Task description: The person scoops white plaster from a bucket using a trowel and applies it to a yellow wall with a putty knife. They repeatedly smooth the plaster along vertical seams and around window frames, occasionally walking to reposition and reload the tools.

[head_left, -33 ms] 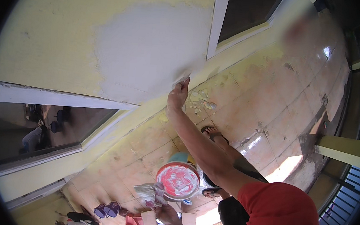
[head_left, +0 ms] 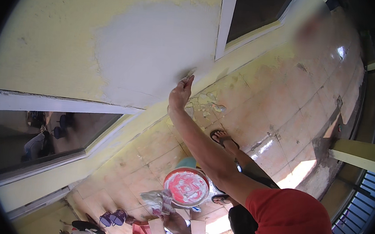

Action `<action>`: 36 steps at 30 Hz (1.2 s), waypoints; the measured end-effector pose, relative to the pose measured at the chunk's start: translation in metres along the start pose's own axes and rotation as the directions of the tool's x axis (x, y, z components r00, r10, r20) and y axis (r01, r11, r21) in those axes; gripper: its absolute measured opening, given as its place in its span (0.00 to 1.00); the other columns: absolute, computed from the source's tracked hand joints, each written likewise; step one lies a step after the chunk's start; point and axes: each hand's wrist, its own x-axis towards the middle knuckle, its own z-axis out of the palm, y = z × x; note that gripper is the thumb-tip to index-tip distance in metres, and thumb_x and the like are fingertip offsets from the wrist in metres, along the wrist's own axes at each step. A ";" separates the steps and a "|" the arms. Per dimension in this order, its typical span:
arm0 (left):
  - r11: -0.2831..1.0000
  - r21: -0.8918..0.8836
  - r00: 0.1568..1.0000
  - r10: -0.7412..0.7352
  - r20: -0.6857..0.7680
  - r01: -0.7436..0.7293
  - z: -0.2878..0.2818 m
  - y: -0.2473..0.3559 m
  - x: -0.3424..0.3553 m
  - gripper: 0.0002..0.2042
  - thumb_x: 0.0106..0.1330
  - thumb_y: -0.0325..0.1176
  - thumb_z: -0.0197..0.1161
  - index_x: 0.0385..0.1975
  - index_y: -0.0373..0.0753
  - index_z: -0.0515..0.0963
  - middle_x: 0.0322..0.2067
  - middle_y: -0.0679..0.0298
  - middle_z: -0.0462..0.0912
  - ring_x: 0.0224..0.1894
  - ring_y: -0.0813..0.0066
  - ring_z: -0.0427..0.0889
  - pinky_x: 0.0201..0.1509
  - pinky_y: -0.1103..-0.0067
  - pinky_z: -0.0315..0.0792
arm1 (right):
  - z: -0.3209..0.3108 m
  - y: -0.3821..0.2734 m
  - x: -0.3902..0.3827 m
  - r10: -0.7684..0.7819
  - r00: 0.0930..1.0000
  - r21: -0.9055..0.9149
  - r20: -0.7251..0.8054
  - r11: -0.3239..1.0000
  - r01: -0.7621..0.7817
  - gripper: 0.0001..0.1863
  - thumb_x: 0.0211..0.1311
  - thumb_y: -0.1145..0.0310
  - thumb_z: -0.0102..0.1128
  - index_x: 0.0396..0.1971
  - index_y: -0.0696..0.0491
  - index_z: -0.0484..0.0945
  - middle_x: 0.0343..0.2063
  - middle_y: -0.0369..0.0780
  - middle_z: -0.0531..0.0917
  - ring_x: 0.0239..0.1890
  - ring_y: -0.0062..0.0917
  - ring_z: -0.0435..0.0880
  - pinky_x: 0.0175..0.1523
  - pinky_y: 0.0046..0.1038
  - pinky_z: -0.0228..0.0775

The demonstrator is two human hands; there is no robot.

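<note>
My right hand [head_left: 180, 93] reaches out to the wall, its fingers closed on a thin flat scraper [head_left: 191, 72]. The blade lies at the lower right part of a smooth whitish patch [head_left: 144, 52] on the yellow wall. Low in the view, my left hand [head_left: 174, 223] grips a crumpled plastic bag [head_left: 156, 199], whitish with pink marks. Beside the bag stands a bucket with a red top [head_left: 187, 187] smeared with white paste. What the bag holds is hidden.
Flakes of paint [head_left: 207, 104] lie on the tiled floor [head_left: 267, 105] along the wall. Purple sandals [head_left: 113, 217], a red tray [head_left: 143, 230] and cardboard [head_left: 197, 229] are near the bucket. Windows [head_left: 258, 12] interrupt the wall. My sandalled feet [head_left: 224, 138] stand right of the bucket.
My right hand has shifted slightly left and up along the wall with the scraper. My left hand keeps its hold on the bag.
</note>
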 end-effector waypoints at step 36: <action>0.928 0.303 0.972 0.176 0.158 -0.218 0.033 0.057 -0.054 0.19 0.77 0.29 0.49 0.63 0.30 0.69 0.58 0.52 0.80 0.57 0.65 0.80 0.66 0.71 0.74 | 0.047 -0.252 -0.104 0.198 0.881 0.333 0.429 0.872 -0.358 0.31 0.78 0.72 0.51 0.76 0.59 0.56 0.45 0.31 0.74 0.41 0.13 0.68 0.50 0.19 0.63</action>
